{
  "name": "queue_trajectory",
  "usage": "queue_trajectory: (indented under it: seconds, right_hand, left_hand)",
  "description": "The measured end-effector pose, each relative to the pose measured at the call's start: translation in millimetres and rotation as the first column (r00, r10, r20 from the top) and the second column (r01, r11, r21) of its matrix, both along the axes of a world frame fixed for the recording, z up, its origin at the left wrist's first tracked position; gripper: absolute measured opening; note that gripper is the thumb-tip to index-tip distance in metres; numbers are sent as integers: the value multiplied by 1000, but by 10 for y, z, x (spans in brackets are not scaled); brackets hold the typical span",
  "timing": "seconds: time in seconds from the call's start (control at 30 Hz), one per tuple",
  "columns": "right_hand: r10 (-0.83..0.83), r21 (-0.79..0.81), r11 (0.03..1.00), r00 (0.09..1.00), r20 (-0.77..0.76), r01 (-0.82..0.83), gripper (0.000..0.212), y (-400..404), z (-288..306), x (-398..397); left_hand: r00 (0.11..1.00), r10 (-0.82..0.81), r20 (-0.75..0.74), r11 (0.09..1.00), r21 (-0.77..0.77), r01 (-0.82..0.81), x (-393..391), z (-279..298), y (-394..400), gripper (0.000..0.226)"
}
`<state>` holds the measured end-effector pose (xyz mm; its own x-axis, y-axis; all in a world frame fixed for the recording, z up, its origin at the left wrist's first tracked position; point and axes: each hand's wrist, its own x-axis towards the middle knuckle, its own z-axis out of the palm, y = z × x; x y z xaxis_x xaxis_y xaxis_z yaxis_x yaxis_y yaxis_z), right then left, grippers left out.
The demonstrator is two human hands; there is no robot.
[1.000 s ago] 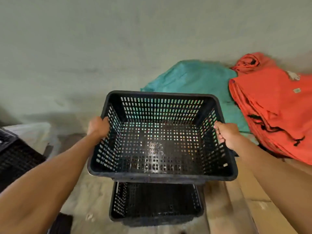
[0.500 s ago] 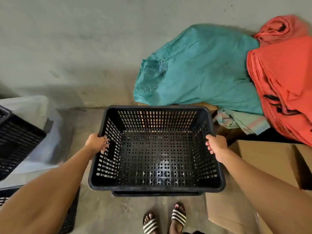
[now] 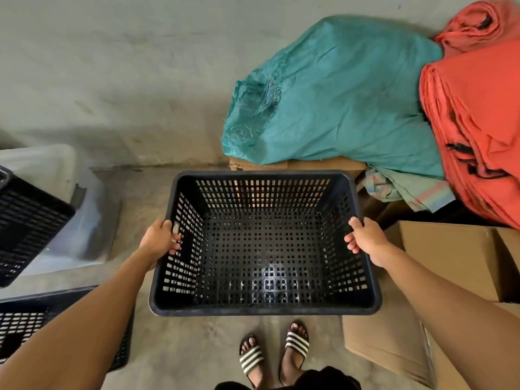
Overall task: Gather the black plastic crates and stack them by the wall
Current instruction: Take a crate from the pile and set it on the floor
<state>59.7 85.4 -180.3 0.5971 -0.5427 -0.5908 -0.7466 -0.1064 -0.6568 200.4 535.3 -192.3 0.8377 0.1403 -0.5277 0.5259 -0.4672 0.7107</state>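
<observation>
Both forearms are bare, no sleeves seen. Black slides with white stripes are worn; dark clothing is glimpsed just beside them.

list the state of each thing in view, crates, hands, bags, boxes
black crate: upright, empty, held at both side rims
left hand: gripping its left rim
right hand: gripping its right rim
tilted crate: lying on its side
teal sack: slumped against wall
cardboard box: closed
</observation>
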Motion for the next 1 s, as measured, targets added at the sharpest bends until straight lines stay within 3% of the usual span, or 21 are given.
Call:
queue_trajectory:
  seconds: [0.2, 0.43, 0.57, 0.73, 0.9, 1.0]
  right_hand:
    - [-9, 12, 1000, 999, 51, 9, 54, 23, -114, -129]
    - [35, -194, 980, 999, -8, -36, 52, 43, -170, -43]
    - [128, -494, 866, 990, 61, -82, 54, 66, -43, 66]
    - [368, -779, 615, 918, 147, -122, 68, 26, 431, 597]
    - [418, -883, 469, 879, 230, 8, 67, -167, 683, 1051]
    - [400, -850, 504, 914, 74, -152, 67, -208, 258, 809]
  left_hand:
    - [998, 48, 46, 997, -61, -45, -119, -135, 92, 37]
    - [987, -40, 157, 972, 233, 3, -157, -131, -109, 39]
    - [970, -168, 177, 898, 434, 76, -128, -43, -79, 51]
    - [866, -396, 305, 802, 575, 164, 239, 330, -185, 68]
    - [768, -483, 420, 767, 626, 140, 588, 546, -396, 69]
    - [819, -456, 348, 775, 607, 174, 359, 253, -370, 69]
